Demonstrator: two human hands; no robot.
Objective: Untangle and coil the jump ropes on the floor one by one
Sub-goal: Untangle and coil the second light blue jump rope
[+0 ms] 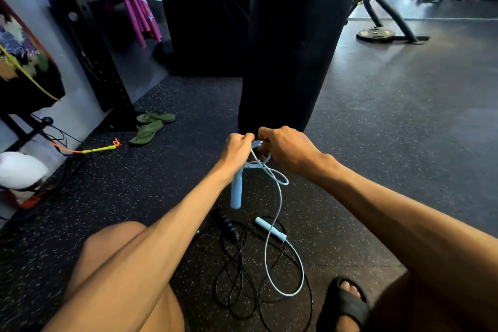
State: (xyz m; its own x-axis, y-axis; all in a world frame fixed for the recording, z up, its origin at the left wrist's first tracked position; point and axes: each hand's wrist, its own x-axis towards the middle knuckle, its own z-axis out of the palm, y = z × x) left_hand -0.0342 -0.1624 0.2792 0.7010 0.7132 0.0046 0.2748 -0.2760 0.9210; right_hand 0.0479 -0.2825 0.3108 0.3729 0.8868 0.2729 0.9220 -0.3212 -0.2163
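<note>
I hold a light blue jump rope (280,197) up in front of me. My left hand (237,148) grips the cord near one blue handle (237,191), which hangs down below the fist. My right hand (285,148) pinches the blue cord close beside the left, where small loops bunch between them. The rope's other blue handle (269,229) lies on the floor, with a long blue loop trailing to it. Under it a black jump rope (239,286) lies tangled on the floor, its dark ribbed handle (226,224) near my left forearm.
A black punching bag (293,43) hangs just beyond my hands. Green flip-flops (151,127) and a yellow-handled orange rope (97,149) lie at the left by a black rack (89,43). My sandalled right foot (345,302) is at the lower right, my left knee (113,250) lower left.
</note>
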